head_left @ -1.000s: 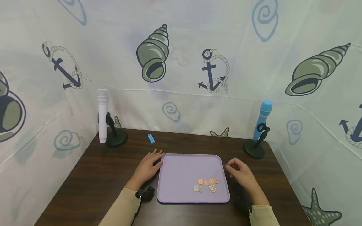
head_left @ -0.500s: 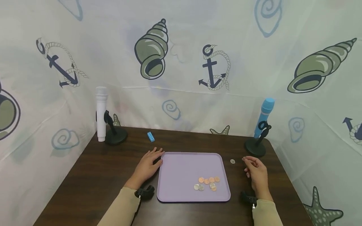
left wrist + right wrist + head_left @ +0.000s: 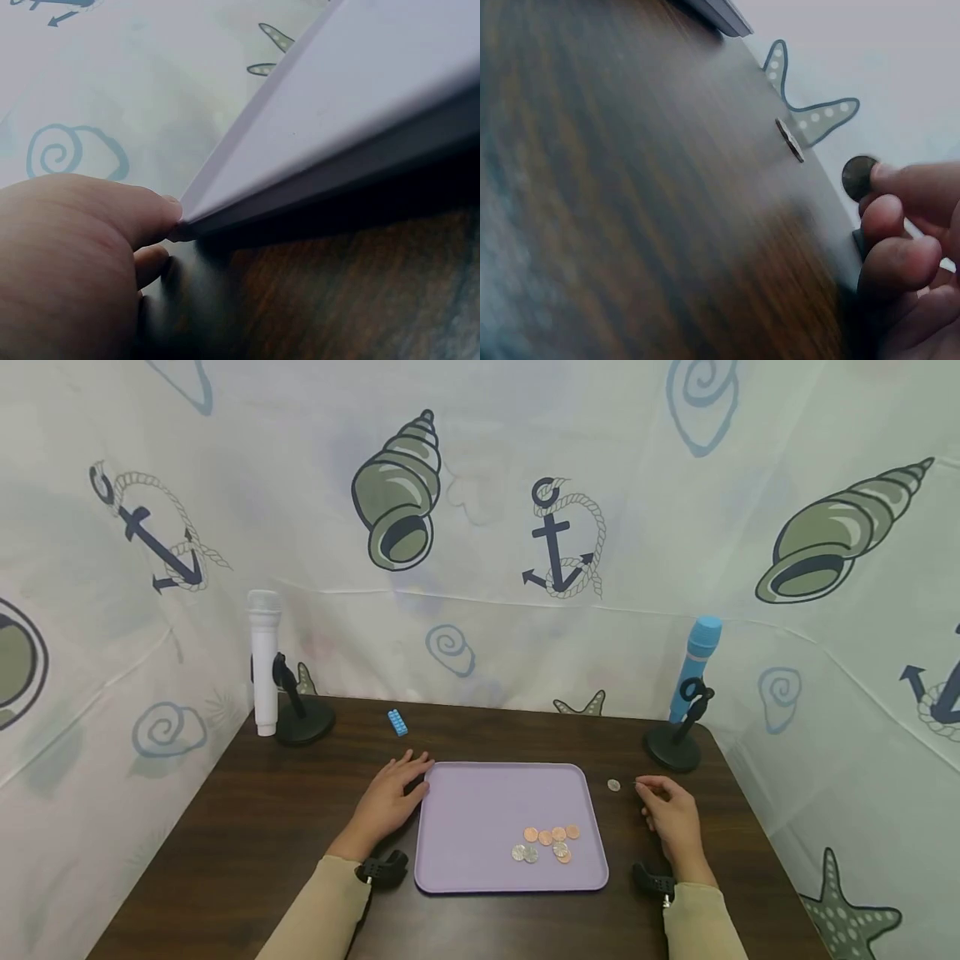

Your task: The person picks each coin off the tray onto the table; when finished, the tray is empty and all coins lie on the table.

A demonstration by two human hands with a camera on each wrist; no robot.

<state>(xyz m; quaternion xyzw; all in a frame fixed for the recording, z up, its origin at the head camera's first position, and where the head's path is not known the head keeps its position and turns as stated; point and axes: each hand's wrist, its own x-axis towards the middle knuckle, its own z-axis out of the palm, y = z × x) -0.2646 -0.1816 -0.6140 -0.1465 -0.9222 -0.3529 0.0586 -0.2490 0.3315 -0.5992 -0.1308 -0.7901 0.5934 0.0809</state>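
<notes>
So the right hand (image 3: 673,818) is pinching a single coin (image 3: 859,178) between thumb and fingertips, up off the desk (image 3: 277,814), with the other fingers curled in; the right wrist view gives the best look at it, and it comes out pretty dark there; a loose silvery coin (image 3: 613,785) sits on the wood between that hand and the lilac tray (image 3: 480,810), touching neither; the left hand (image 3: 384,797) has its fingers spread wide at the tray's far left corner, thumb against the edge, not wrapped around anything; the tray lies flat, and its near right part has a bunch of coins (image 3: 545,837), four coppery ones in a rough row, two silvery ones side by side just nearer the person, and another silvery one partly over a coppery one; at the back of the desk there's a little blue brick (image 3: 397,722), a white microphone (image 3: 265,668) by a black stand on the left, and a blue microphone (image 3: 693,668) by a similar stand on the right; behind it all hangs a pale sheet (image 3: 487,635) printed with shells and anchors
</notes>
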